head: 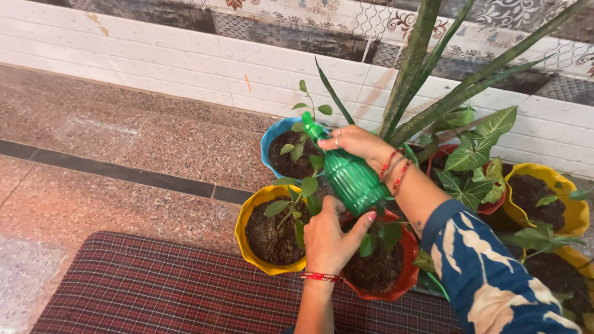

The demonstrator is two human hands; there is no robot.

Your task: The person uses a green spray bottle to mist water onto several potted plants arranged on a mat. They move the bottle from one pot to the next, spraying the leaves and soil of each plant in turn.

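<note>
A green ribbed spray bottle (352,179) is tilted over a cluster of potted plants, its nozzle pointing up-left toward the blue pot (270,137). My right hand (360,143), in a blue patterned sleeve with red bangles, grips the bottle's neck and sprayer head. My left hand (330,238), with a red bracelet at the wrist, holds the bottle's base from below. Under the bottle are a yellow pot (245,230) with a small leafy seedling and a red pot (407,272) of dark soil.
Tall snake-plant leaves (411,68) rise right of my hands. Further right stand another red pot (495,206) with broad leaves and a yellow pot (560,179). A white tiled wall (185,68) runs behind, with a speckled stone floor (111,136) and a plaid mat (173,284).
</note>
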